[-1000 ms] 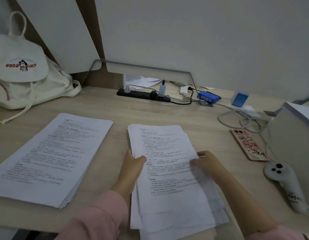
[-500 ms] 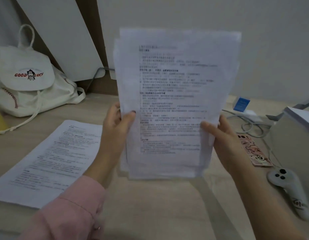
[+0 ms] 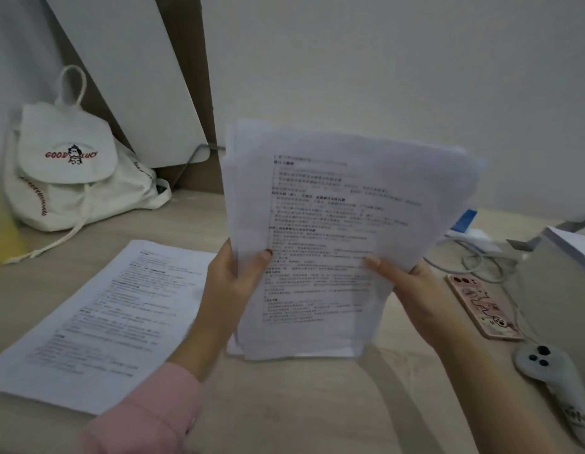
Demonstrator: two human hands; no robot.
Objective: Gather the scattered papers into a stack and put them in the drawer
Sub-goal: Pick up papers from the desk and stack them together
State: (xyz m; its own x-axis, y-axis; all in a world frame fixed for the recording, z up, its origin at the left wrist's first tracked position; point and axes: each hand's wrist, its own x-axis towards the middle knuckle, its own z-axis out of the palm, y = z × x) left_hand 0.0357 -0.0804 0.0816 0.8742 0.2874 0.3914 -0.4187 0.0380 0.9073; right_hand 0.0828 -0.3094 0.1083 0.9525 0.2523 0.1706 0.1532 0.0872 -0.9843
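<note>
— How is the sheaf of papers (image 3: 333, 224) held?

— It is gripped from both sides. The left hand (image 3: 232, 283) is curled round its left edge, the thumb pressed on the printed front and the fingers hidden behind. The right hand (image 3: 412, 290) is clamped on the right edge in the same way, the thumb laid across the front.

— Is it lifted off the desk (image 3: 284, 407)?

— It is held upright over the middle of the desk, tilted slightly to the right. Whether its bottom edge touches the surface cannot be told. The sheets are unevenly aligned and fanned at the top.

— And the other papers?

— A second stack (image 3: 98, 316) is seen lying flat toward the desk's left edge, touched by neither hand, just beside the pink sleeve (image 3: 147, 417).

— What else is laid out?

— A white backpack (image 3: 71, 178) is set at the far left corner. A phone (image 3: 484, 306) and a white controller (image 3: 556, 378) are laid near the right edge.
</note>
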